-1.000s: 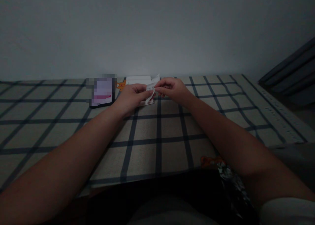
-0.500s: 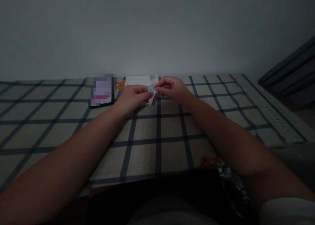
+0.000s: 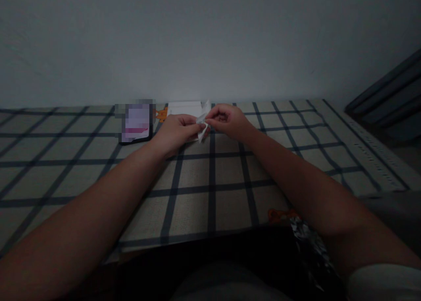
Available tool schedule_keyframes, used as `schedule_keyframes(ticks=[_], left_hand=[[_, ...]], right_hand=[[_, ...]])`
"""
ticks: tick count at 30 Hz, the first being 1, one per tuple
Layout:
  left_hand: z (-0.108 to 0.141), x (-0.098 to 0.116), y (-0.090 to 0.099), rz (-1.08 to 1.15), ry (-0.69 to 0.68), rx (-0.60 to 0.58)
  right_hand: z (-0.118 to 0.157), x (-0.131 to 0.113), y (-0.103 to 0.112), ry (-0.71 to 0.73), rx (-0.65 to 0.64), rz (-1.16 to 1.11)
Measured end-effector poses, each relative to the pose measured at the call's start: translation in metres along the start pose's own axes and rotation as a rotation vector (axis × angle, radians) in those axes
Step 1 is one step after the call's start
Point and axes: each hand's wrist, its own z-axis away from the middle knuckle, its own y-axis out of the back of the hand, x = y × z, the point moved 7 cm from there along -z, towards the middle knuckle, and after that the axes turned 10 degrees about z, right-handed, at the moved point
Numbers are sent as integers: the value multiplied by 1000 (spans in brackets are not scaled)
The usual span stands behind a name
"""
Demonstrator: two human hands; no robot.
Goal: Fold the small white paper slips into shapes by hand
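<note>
Near the middle of the table, my left hand (image 3: pixel 177 132) pinches a small white piece of paper or wrapper (image 3: pixel 202 133) between thumb and fingers. From the other side, my right hand (image 3: pixel 226 120) grips the same piece at its edge with thumb and forefinger. The two hands are nearly touching, raised a little over the cloth. Just behind my left hand lies a flat white box or stack of paper (image 3: pixel 184 108), partly hidden by the hand. An orange figure (image 3: pixel 162 114) shows at its left side.
A dark-framed phone or tablet (image 3: pixel 136 123), partly blurred out, stands left of my hands. The table has a checked cloth (image 3: pixel 194 173) and meets a plain wall. Near the front edge are an orange item (image 3: pixel 279 214) and a shiny crinkled wrapper (image 3: pixel 311 244).
My right fingertips have shifted very slightly on the white piece, which is bent a little differently. Both arms are otherwise almost where they were.
</note>
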Motion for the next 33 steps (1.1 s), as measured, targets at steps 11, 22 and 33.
schedule_keyframes(ticks=[11, 22, 33], left_hand=[[-3, -4, 5, -10, -39, 4], [-5, 0, 8, 70, -24, 71], [-6, -1, 2, 149, 11, 56]], right_hand=[[-1, 0, -5, 28, -6, -143], [0, -4, 2, 84, -32, 16], [1, -13, 7, 167, -13, 199]])
